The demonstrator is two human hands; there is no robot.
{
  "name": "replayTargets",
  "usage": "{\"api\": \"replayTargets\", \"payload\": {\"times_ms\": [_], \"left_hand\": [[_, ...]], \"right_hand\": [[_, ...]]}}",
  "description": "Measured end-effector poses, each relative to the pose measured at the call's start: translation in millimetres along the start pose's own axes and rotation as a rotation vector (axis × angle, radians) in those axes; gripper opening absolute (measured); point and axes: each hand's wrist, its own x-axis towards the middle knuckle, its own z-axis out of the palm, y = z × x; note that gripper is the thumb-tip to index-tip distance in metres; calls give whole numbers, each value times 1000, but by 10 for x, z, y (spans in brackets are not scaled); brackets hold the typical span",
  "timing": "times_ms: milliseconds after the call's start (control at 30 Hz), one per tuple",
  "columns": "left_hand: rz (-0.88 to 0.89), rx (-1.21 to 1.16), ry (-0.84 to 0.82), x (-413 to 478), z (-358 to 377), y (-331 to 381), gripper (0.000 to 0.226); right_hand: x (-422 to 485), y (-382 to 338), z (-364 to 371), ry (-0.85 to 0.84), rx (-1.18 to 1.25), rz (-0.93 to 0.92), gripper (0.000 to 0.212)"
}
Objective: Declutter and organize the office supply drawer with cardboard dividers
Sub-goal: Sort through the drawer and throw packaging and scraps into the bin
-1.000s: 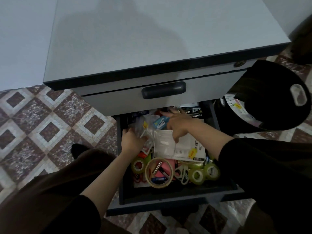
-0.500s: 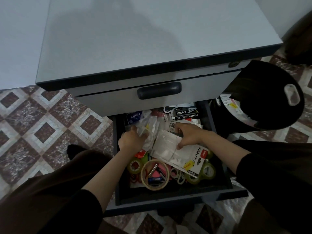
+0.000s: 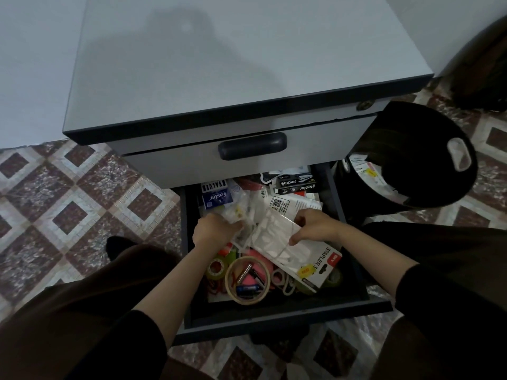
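Head view: open drawer (image 3: 274, 320) under grey cabinet (image 3: 233, 64), crammed with office supplies. Left hand (image 3: 215, 230) stays at drawer's left-middle, same spot as a second ago, fingers curled into crumpled clear bags (image 3: 238, 212). Blue Faster box (image 3: 216, 198) behind it, tape ring (image 3: 247, 279) in front. Right hand (image 3: 315, 226), a second ago further back at small blue item, now grips edge of clear packet (image 3: 274, 239) lying on Staplers card (image 3: 321, 266). Card now skewed toward front right corner. Black stapler boxes (image 3: 297, 185) at back right. Black bag (image 3: 411, 160) on floor right of cabinet.
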Motion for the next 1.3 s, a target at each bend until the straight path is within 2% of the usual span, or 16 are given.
{"api": "replayTargets", "payload": {"times_ms": [100,233,300,400,467,533,600,700,800,900,967,1067,1233,1300], "left_hand": [[64,17,15,-46,18,3,53],[340,19,307,15,-30,-13,37],[390,59,256,143,-78,15,35],[423,136,73,321,-119,81,49],[396,187,-101,342,-126,112,46],[319,92,-244,241,-144,141,40],[313,34,-240,156,-119,115,39],[369,103,-155,38,-64,37,32],[379,130,-106,-111,-18,-21,39],[391,156,-63,-225,-8,-60,35],[384,69,-41,-253,-29,-67,33],[324,-215,-14,-271,-73,-76,41],[211,-393,-55,-287,-161,-85,21],[142,-548,-75,-276,-187,-115,18]], "right_hand": [[-61,58,-54,5,82,-12,29],[-114,150,-162,12,170,-4,39],[-141,157,-199,9,221,0,40],[-163,148,-216,-2,235,5,39],[-183,138,-226,-6,237,-1,40],[-207,139,-250,-14,260,-11,35],[-247,134,-285,-20,289,-31,30],[-308,127,-336,-17,319,-49,25],[-346,120,-362,-8,349,-50,22],[-364,111,-370,14,360,-32,21],[-374,99,-380,32,364,-32,27],[-411,91,-400,37,378,-42,21],[-498,81,-428,49,412,-54,22],[-531,81,-431,48,420,-56,22]]}}
